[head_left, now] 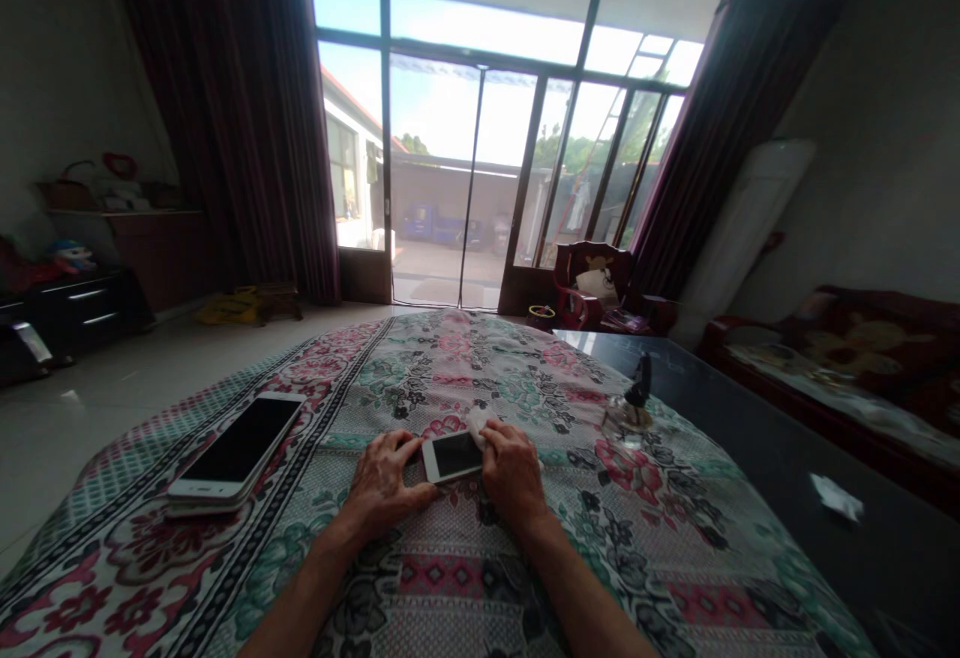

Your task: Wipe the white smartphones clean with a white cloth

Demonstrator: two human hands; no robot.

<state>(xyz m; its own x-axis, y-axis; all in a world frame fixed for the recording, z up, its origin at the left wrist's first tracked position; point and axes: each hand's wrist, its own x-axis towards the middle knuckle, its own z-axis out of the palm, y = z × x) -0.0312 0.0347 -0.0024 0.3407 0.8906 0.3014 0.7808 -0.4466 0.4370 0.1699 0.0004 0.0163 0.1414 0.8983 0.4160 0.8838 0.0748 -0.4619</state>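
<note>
A small white phone (455,457) with a dark screen lies sideways on the patterned cloth (465,573), between my two hands. My left hand (390,478) holds its left end, thumb at the lower edge and fingers at the upper edge. Closed around a white tissue (478,425), my right hand (511,468) rests at the phone's right end and covers part of it. Further left, a larger white phone (238,446) lies on top of another flat device, its screen dark. A clear bottle with a black top (631,413) stands to the right.
Beyond the cloth's right side is a dark glossy table (757,438) bearing a crumpled white tissue (836,498). A red wooden chair (592,283) stands near the glass doors, and a long wooden sofa (862,358) is at the right. Black drawers (82,308) are at the far left.
</note>
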